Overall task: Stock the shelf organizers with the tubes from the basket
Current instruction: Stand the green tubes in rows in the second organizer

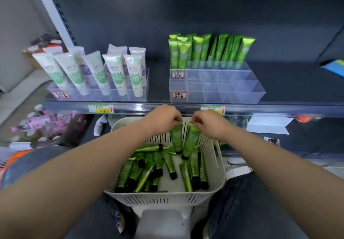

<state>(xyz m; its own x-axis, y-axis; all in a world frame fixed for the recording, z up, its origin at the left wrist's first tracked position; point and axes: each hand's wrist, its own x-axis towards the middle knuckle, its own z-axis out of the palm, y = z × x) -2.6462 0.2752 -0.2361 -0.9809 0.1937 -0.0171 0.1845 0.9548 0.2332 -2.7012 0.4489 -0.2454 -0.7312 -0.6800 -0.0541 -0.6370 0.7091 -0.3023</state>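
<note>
Left hand [163, 116] and right hand [206, 120] each pinch 1 tube by its crimped end above the basket [219, 164]. Advise lifting clear, caps down, into the organizer [242, 93] beyond.

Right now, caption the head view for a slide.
Both hands, left and right, lift green tubes from the basket below half-stocked organizers.

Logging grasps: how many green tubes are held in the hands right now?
2. One green tube hangs cap-down from the left hand; the other tube hangs from the right hand. Both are above the basket. None seem hidden.
</note>
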